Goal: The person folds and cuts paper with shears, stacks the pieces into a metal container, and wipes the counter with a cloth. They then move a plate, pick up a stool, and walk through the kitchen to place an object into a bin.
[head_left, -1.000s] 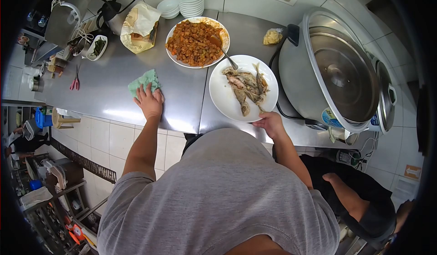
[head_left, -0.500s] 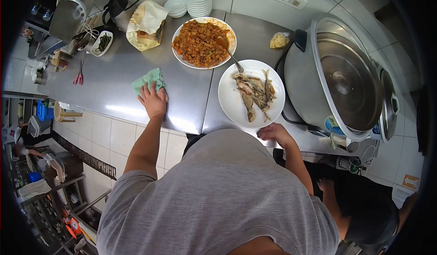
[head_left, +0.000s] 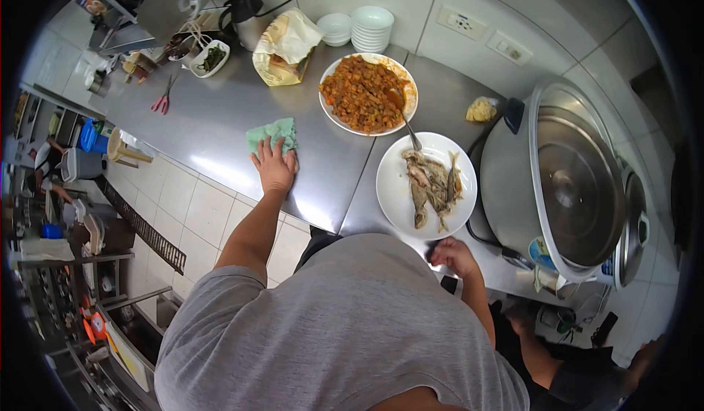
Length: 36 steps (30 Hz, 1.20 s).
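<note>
My left hand [head_left: 275,167] lies flat on a crumpled green cloth [head_left: 273,131], fingers stretched out, on the steel counter [head_left: 213,129]. Close to the counter's front edge is my right hand [head_left: 455,256], its fingers curled; whatever may be in them is hidden, and a small dark patch shows beside the fingertips. Just beyond that hand sits a white plate [head_left: 392,202] with several cooked fish [head_left: 433,187]. Behind it, a white dish [head_left: 407,110] holds chopped food in red sauce [head_left: 359,92], and a spoon [head_left: 412,131] leans out over the fish plate's rim.
A large pot [head_left: 513,180] stands at right. Along the back are stacked bowls [head_left: 371,30], a paper bag [head_left: 286,48], a kettle [head_left: 246,22] and a small yellow bag [head_left: 482,109]. Red-handled scissors [head_left: 163,101] lie at left. Another person's arm [head_left: 539,352] shows at lower right.
The head view has turned, so the counter and its contents appear lower and further right. My left hand stays on the cloth. My right hand remains near the counter edge, its fingers now more curled.
</note>
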Each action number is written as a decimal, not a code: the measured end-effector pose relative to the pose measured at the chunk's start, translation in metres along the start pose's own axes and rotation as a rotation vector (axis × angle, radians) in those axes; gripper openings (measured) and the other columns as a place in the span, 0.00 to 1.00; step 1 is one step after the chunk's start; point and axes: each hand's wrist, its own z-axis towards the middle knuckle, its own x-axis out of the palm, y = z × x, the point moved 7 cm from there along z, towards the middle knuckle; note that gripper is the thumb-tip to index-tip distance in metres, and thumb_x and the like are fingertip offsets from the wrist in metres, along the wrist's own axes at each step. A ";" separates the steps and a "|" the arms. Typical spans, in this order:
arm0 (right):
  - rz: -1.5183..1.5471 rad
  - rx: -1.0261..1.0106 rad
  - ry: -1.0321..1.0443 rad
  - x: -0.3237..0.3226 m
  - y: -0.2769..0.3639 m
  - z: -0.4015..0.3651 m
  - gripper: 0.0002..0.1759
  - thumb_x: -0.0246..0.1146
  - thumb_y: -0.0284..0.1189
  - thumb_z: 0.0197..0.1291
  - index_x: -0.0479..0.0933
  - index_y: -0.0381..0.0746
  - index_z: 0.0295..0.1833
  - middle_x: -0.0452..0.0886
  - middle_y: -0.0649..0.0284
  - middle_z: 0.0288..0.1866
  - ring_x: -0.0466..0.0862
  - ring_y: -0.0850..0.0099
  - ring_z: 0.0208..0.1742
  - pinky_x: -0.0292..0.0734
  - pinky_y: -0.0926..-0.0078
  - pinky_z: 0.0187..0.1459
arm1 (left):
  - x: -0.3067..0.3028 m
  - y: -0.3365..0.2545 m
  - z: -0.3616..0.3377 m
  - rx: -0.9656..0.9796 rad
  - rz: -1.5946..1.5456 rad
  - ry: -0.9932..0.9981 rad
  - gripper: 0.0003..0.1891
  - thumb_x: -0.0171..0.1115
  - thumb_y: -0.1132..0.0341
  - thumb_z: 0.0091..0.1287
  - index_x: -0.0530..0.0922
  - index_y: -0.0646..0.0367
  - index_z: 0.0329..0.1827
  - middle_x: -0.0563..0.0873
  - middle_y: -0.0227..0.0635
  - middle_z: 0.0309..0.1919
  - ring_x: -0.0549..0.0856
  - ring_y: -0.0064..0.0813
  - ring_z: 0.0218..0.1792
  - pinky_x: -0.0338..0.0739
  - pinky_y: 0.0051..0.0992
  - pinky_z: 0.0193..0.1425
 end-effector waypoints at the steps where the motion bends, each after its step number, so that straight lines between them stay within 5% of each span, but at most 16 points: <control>1: -0.061 0.023 0.044 0.005 -0.001 0.000 0.11 0.65 0.31 0.58 0.76 0.33 0.38 0.83 0.55 0.30 0.85 0.67 0.28 0.82 0.70 0.32 | 0.001 0.000 0.000 0.002 -0.003 0.005 0.25 0.53 0.51 0.66 0.71 0.49 0.64 0.65 0.45 0.69 0.57 0.46 0.73 0.41 0.56 0.74; 5: -1.171 0.362 0.125 0.035 0.011 -0.035 0.21 0.65 0.42 0.59 0.78 0.32 0.28 0.77 0.60 0.16 0.81 0.69 0.19 0.77 0.69 0.22 | 0.005 0.005 0.004 -0.025 0.000 0.045 0.25 0.56 0.52 0.64 0.71 0.47 0.64 0.65 0.44 0.70 0.56 0.45 0.74 0.40 0.57 0.74; 9: -1.184 0.456 -0.029 0.081 0.068 -0.061 0.25 0.64 0.45 0.59 0.79 0.31 0.26 0.77 0.58 0.14 0.80 0.65 0.19 0.76 0.66 0.26 | 0.007 0.009 0.024 -0.010 -0.022 0.161 0.28 0.59 0.51 0.59 0.72 0.46 0.63 0.65 0.45 0.69 0.56 0.47 0.73 0.40 0.58 0.74; 12: -1.179 0.024 -0.065 0.138 0.130 -0.061 0.24 0.65 0.47 0.57 0.81 0.33 0.31 0.77 0.52 0.18 0.80 0.58 0.24 0.73 0.62 0.33 | 0.015 0.014 0.044 0.085 -0.035 0.183 0.29 0.59 0.51 0.59 0.71 0.46 0.64 0.64 0.45 0.70 0.55 0.47 0.74 0.39 0.59 0.73; 15: -1.172 -0.195 -0.208 0.188 0.170 -0.052 0.22 0.67 0.45 0.56 0.80 0.34 0.33 0.78 0.52 0.20 0.81 0.58 0.27 0.73 0.63 0.33 | 0.024 0.016 0.066 0.159 -0.024 0.232 0.29 0.58 0.50 0.59 0.71 0.47 0.64 0.63 0.46 0.70 0.55 0.47 0.74 0.40 0.58 0.73; 17: -1.150 -0.136 -0.213 0.217 0.177 -0.028 0.20 0.68 0.42 0.54 0.80 0.34 0.37 0.80 0.52 0.24 0.81 0.59 0.29 0.74 0.64 0.33 | 0.031 0.018 0.080 0.224 -0.081 0.291 0.31 0.59 0.47 0.59 0.71 0.48 0.65 0.61 0.47 0.71 0.54 0.48 0.74 0.38 0.61 0.72; 19: -1.226 -0.380 -0.202 0.264 0.191 -0.008 0.19 0.69 0.39 0.55 0.79 0.35 0.43 0.81 0.54 0.27 0.81 0.61 0.29 0.74 0.66 0.33 | 0.015 0.017 0.091 0.294 -0.180 0.432 0.31 0.60 0.46 0.61 0.71 0.50 0.66 0.64 0.48 0.70 0.58 0.48 0.73 0.44 0.53 0.74; 20: -1.321 -0.340 -0.139 0.292 0.199 0.008 0.18 0.69 0.36 0.55 0.78 0.36 0.47 0.83 0.55 0.31 0.82 0.62 0.31 0.76 0.68 0.36 | 0.007 0.031 0.099 0.289 -0.182 0.421 0.31 0.60 0.46 0.61 0.71 0.50 0.66 0.64 0.48 0.70 0.58 0.48 0.73 0.44 0.53 0.74; 22: -1.191 -0.436 -0.050 0.344 0.213 0.051 0.18 0.69 0.35 0.55 0.78 0.36 0.47 0.83 0.56 0.34 0.83 0.62 0.34 0.77 0.68 0.38 | -0.013 0.061 0.111 0.146 -0.915 0.504 0.28 0.61 0.49 0.65 0.72 0.54 0.65 0.70 0.47 0.66 0.67 0.43 0.69 0.59 0.42 0.72; 25: -0.865 -0.563 0.096 0.414 0.228 0.139 0.17 0.68 0.32 0.56 0.77 0.37 0.49 0.83 0.55 0.47 0.83 0.59 0.47 0.77 0.65 0.51 | -0.075 0.133 0.098 0.004 -0.900 0.536 0.24 0.61 0.55 0.67 0.73 0.57 0.63 0.77 0.45 0.60 0.76 0.36 0.62 0.70 0.32 0.65; 27: -1.165 -1.031 -0.107 0.447 0.246 0.204 0.25 0.66 0.40 0.59 0.74 0.39 0.59 0.74 0.51 0.64 0.72 0.55 0.65 0.65 0.57 0.65 | -0.096 0.206 0.070 -0.094 -0.861 0.559 0.22 0.61 0.58 0.68 0.75 0.60 0.60 0.82 0.42 0.54 0.80 0.33 0.56 0.73 0.32 0.62; 31: -1.632 -0.800 -0.419 0.497 0.206 0.313 0.38 0.62 0.51 0.59 0.64 0.41 0.69 0.57 0.50 0.75 0.54 0.53 0.76 0.47 0.49 0.73 | -0.153 0.374 -0.027 -0.407 -0.758 0.307 0.16 0.61 0.63 0.67 0.79 0.61 0.54 0.86 0.41 0.45 0.85 0.32 0.48 0.78 0.30 0.53; 33: -1.815 -0.755 -0.204 0.554 0.189 0.323 0.48 0.58 0.59 0.57 0.56 0.41 0.75 0.47 0.49 0.79 0.47 0.52 0.79 0.39 0.44 0.74 | -0.170 0.450 -0.088 -0.721 -0.751 0.153 0.16 0.62 0.64 0.67 0.79 0.64 0.53 0.86 0.40 0.45 0.85 0.27 0.47 0.77 0.27 0.54; 36: -1.836 -0.883 0.050 0.615 0.177 0.343 0.49 0.60 0.60 0.55 0.57 0.40 0.74 0.50 0.46 0.77 0.48 0.51 0.78 0.40 0.44 0.73 | -0.185 0.493 -0.120 -0.907 -0.837 -0.031 0.14 0.59 0.68 0.68 0.77 0.64 0.54 0.85 0.41 0.46 0.83 0.28 0.51 0.76 0.27 0.57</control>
